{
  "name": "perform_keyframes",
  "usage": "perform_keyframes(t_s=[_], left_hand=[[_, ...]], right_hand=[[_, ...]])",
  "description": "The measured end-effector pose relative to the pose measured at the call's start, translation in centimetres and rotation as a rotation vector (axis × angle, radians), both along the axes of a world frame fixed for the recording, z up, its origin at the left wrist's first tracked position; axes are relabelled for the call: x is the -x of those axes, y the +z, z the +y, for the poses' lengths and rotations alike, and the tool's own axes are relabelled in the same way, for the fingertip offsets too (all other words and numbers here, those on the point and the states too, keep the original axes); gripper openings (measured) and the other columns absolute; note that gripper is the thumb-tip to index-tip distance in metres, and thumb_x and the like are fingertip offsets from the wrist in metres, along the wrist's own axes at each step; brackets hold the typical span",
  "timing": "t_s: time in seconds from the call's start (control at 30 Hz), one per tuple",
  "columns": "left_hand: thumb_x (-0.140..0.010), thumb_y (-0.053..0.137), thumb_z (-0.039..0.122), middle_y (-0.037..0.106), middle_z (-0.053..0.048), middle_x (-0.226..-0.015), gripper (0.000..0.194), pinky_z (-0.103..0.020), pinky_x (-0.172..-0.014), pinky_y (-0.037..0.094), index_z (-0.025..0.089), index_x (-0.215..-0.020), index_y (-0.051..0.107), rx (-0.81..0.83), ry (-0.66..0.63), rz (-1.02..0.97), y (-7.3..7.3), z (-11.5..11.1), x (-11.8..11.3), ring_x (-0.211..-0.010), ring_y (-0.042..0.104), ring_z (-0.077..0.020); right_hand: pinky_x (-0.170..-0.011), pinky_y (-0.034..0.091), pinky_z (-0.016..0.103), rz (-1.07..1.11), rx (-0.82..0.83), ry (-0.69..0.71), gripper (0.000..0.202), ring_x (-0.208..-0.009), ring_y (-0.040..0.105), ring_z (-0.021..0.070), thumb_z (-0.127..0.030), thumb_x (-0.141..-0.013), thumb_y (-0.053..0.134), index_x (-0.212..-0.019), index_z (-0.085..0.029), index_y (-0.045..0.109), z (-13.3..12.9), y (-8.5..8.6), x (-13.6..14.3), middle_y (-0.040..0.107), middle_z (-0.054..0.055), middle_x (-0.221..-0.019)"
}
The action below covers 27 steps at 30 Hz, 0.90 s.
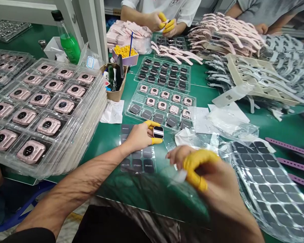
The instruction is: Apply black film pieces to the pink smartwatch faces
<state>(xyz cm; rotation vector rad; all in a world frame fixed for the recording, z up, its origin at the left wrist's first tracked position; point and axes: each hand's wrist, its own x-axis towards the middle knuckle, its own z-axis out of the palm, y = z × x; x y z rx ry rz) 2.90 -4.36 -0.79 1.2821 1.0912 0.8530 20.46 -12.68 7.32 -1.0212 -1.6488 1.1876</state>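
Note:
My left hand, with yellow finger cots, is closed on a small smartwatch body by its edges, its dark glossy screen facing up with bright reflections. Beneath that hand, a sheet of dark square screen films lies on the green table. My right hand is nearer to me and blurred, two fingers in yellow cots curled in a pinch. A whitish, see-through piece of film shows at its fingertips. Just beyond the left hand, a clear tray carries pink watch bodies and dark square pieces.
Stacked trays of pink watches rise at left. Behind are a green bottle, a cardboard box and a tub of yellow finger cots. Film sheets and purple straps lie right. A co-worker's hands work opposite.

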Motion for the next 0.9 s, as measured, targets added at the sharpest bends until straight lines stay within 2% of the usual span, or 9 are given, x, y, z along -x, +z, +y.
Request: perform_keyframes(t_s=[0.07, 0.13, 0.2, 0.3, 0.4, 0.57, 0.73, 0.9], left_hand=[[-0.063, 0.088, 0.015, 0.079, -0.008, -0.089, 0.057, -0.035, -0.075, 0.055, 0.016, -0.117, 0.07, -0.017, -0.004, 0.032, 0.2, -0.1, 0.0, -0.082, 0.074, -0.0251], [-0.065, 0.088, 0.016, 0.079, -0.007, -0.087, 0.053, -0.036, -0.074, 0.056, 0.018, -0.115, 0.072, -0.037, -0.007, 0.061, 0.2, -0.3, -0.1, -0.08, 0.074, -0.0249], [-0.065, 0.087, 0.017, 0.079, -0.004, -0.084, 0.049, -0.036, -0.074, 0.056, 0.021, -0.112, 0.073, -0.057, -0.025, 0.081, 0.2, -0.4, -0.2, -0.079, 0.074, -0.0249], [-0.065, 0.087, 0.021, 0.077, -0.001, -0.076, 0.048, -0.033, -0.071, 0.054, 0.022, -0.112, 0.075, -0.099, -0.064, 0.128, 0.4, -0.5, -0.4, -0.076, 0.073, -0.0232], [-0.068, 0.085, 0.025, 0.076, 0.001, -0.072, 0.051, -0.029, -0.067, 0.051, 0.021, -0.118, 0.075, -0.099, -0.091, 0.241, 1.0, -0.5, -0.5, -0.072, 0.069, -0.0195], [-0.069, 0.083, 0.022, 0.076, 0.003, -0.07, 0.055, -0.025, -0.064, 0.049, 0.021, -0.124, 0.075, -0.067, -0.076, 0.354, 1.9, -0.5, -0.7, -0.068, 0.066, -0.0157], [-0.068, 0.08, 0.014, 0.076, 0.002, -0.07, 0.056, -0.025, -0.066, 0.052, 0.021, -0.123, 0.076, -0.125, -0.089, 0.397, 2.0, -0.5, -0.9, -0.068, 0.065, -0.0149], [-0.068, 0.082, 0.017, 0.077, 0.002, -0.072, 0.056, -0.027, -0.07, 0.054, 0.022, -0.124, 0.076, -0.145, -0.105, 0.406, 1.9, -0.4, -0.8, -0.068, 0.067, -0.0156]], right_hand=[[-0.064, 0.058, 0.046, 0.051, 0.129, -0.086, 0.022, -0.069, 0.065, 0.0252, -0.053, -0.079, 0.083, -0.077, -0.036, 0.069, 3.7, -1.1, -1.6, 0.067, 0.003, -0.076], [-0.062, 0.055, 0.04, 0.131, 0.259, -0.201, 0.04, -0.063, 0.062, 0.0205, -0.064, -0.065, 0.089, -0.081, -0.032, 0.071, 6.2, -3.1, -2.4, 0.066, 0.001, -0.071], [-0.059, 0.052, 0.035, 0.142, 0.367, -0.274, 0.051, -0.06, 0.059, 0.0168, -0.065, -0.057, 0.092, -0.085, -0.027, 0.073, 7.3, -4.9, -2.7, 0.066, 0.0, -0.07], [-0.063, 0.052, 0.031, 0.071, 0.417, -0.298, 0.047, -0.067, 0.062, 0.0158, -0.056, -0.056, 0.096, -0.081, -0.022, 0.075, 7.0, -6.3, -2.6, 0.072, 0.003, -0.076], [-0.069, 0.054, 0.029, 0.076, 0.441, -0.319, 0.044, -0.075, 0.067, 0.0171, -0.053, -0.058, 0.095, -0.081, -0.021, 0.076, 6.5, -6.5, -2.6, 0.076, 0.004, -0.08], [-0.065, 0.055, 0.027, 0.148, 0.514, -0.374, 0.046, -0.071, 0.067, 0.0167, -0.051, -0.053, 0.098, -0.079, -0.021, 0.075, 6.7, -6.7, -2.1, 0.075, 0.001, -0.073], [-0.066, 0.057, 0.028, 0.177, 0.514, -0.359, 0.045, -0.07, 0.068, 0.0168, -0.05, -0.053, 0.098, -0.078, -0.021, 0.075, 6.6, -7.4, -1.5, 0.074, 0.001, -0.074], [-0.066, 0.058, 0.029, 0.184, 0.526, -0.364, 0.046, -0.071, 0.068, 0.0177, -0.051, -0.054, 0.097, -0.08, -0.021, 0.074, 6.5, -7.5, -1.6, 0.074, 0.001, -0.075]])
